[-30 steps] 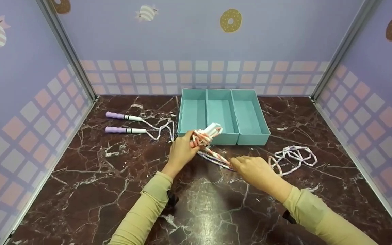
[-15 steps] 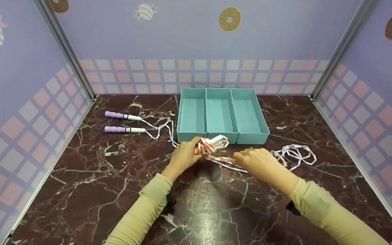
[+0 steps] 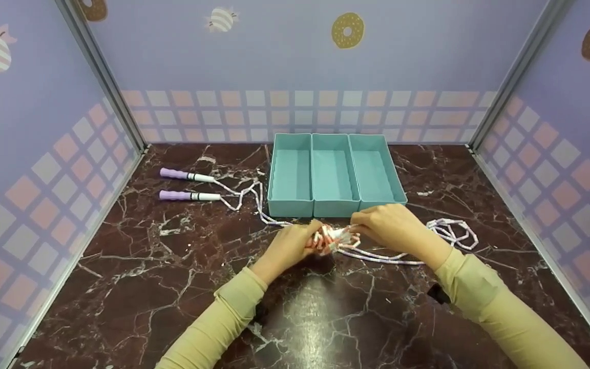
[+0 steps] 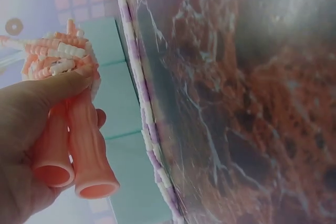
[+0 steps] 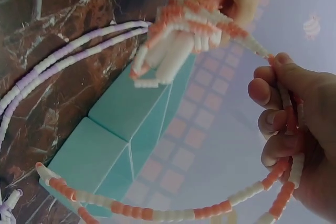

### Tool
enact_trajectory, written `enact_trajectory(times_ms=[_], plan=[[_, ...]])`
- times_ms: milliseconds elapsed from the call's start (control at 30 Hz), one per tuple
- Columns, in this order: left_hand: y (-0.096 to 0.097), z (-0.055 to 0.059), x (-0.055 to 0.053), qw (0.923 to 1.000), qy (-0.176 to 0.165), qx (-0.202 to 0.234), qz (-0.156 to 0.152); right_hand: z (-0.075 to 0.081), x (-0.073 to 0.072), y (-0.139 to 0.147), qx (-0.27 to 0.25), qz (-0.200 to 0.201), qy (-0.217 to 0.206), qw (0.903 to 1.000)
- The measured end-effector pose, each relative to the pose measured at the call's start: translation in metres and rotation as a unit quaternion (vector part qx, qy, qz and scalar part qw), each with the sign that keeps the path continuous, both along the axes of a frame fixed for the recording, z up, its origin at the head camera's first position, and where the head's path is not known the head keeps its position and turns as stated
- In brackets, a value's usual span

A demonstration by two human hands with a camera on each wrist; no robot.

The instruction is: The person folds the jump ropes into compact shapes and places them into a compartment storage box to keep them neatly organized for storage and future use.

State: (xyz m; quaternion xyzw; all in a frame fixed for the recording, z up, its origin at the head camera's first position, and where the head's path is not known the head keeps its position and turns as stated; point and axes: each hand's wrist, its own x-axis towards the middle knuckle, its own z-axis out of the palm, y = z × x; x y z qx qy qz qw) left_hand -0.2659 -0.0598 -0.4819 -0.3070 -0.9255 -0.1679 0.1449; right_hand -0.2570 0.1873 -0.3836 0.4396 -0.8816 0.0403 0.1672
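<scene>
My left hand (image 3: 287, 247) grips the paired coral handles (image 4: 92, 140) of a beaded jump rope (image 3: 327, 239). Coral-and-white cord is wound in a bundle around the handles, and the thumb presses on it in the left wrist view. My right hand (image 3: 395, 228) pinches the cord (image 5: 212, 211) beside the bundle, fingers curled round it; a loose loop hangs below. Beneath both hands passes the cord of a purple-and-white jump rope (image 3: 372, 256), lying on the table. Its two purple handles (image 3: 176, 196) rest at the left.
Three teal boxes (image 3: 291, 208) stand side by side behind the hands. The purple rope's far end lies in a tangle (image 3: 459, 236) at the right. Patterned walls (image 3: 274, 56) enclose the dark marbled table (image 3: 136, 287) at the back and sides.
Both hands have shifted, the left one rightward and slightly nearer with the coral bundle. The right hand rises from low beside the bundle to its upper right, drawing the cord with it.
</scene>
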Motion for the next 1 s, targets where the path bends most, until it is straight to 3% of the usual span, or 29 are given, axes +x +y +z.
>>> enact_trajectory(times_ms=[267, 533, 800, 900, 1000], plan=[[0.002, -0.001, 0.006, 0.9977, -0.028, -0.011, -0.060, -0.004, -0.025, 0.006, -0.008, -0.016, -0.098, 0.9951], [0.003, 0.000, 0.008, 0.9930, -0.007, -0.004, -0.118, -0.015, -0.046, 0.012, -0.029, 0.001, -0.186, 0.9822], [0.007, 0.003, 0.011, 0.9875, -0.003, 0.021, -0.156, -0.030, -0.062, 0.016, -0.084, 0.045, -0.306, 0.9473], [0.008, 0.003, 0.013, 0.9875, 0.002, 0.037, -0.153, -0.037, -0.065, 0.017, -0.110, 0.047, -0.341, 0.9326], [0.009, 0.003, 0.014, 0.9878, 0.010, 0.057, -0.145, -0.046, -0.067, 0.019, -0.141, 0.046, -0.386, 0.9104]])
